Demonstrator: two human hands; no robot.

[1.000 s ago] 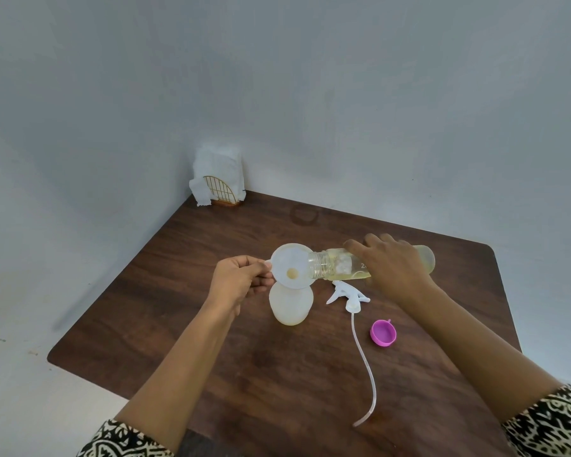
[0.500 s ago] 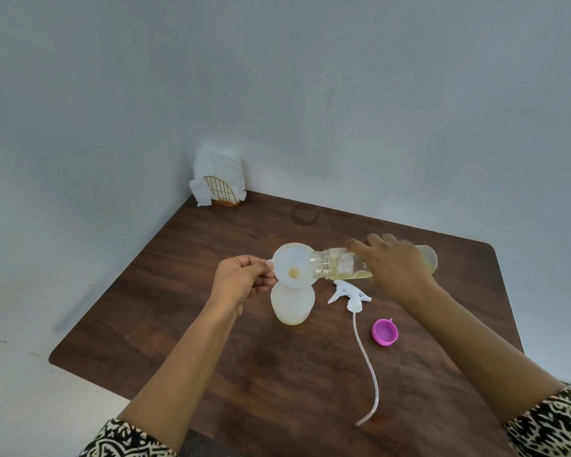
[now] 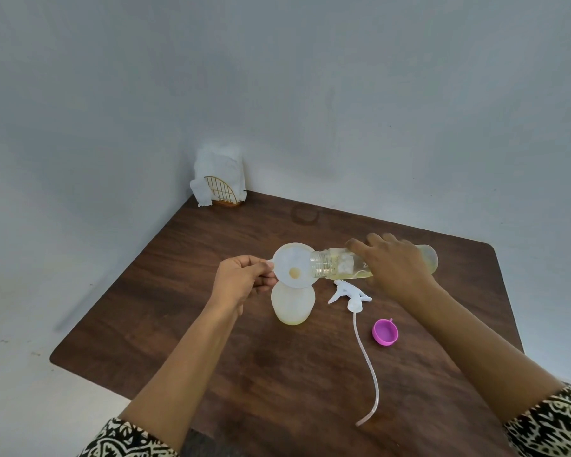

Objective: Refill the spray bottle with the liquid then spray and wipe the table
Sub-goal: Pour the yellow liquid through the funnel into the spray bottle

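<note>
Two hands in view, both busy over the dark wooden counter [image 3: 185,291]. Your left hand [image 3: 241,282] has its grip pinched on the small tab at the rim of the white funnel [image 3: 292,263], fingers curled in. The funnel sits in the neck of the spray bottle [image 3: 293,305], which stands upright near the counter's middle, translucent, with a little yellowish liquid at the bottom. A yellow pool shows at the funnel's throat.

Your right hand [image 3: 396,268] grips the refill bottle [image 3: 340,263] from above, grip wrapped around its body. That bottle lies nearly horizontal, open threaded mouth resting at or just over the funnel's right rim; contact cannot be told for sure. Pale yellow liquid lies along its lower side. Its far end pokes out past your hand to the right.

The spray head [image 3: 348,293], white, lies on the counter just right of the spray bottle, under the refill bottle, with its long clear dip tube [image 3: 368,364] curving toward you. The pink cap [image 3: 385,332] lies open side up, right of the tube.

Far left corner: a gold wire napkin holder [image 3: 223,191] with white tissues [image 3: 218,166] against the wall. Patterned black-and-white sleeves [image 3: 554,420] at the bottom edges.
</note>
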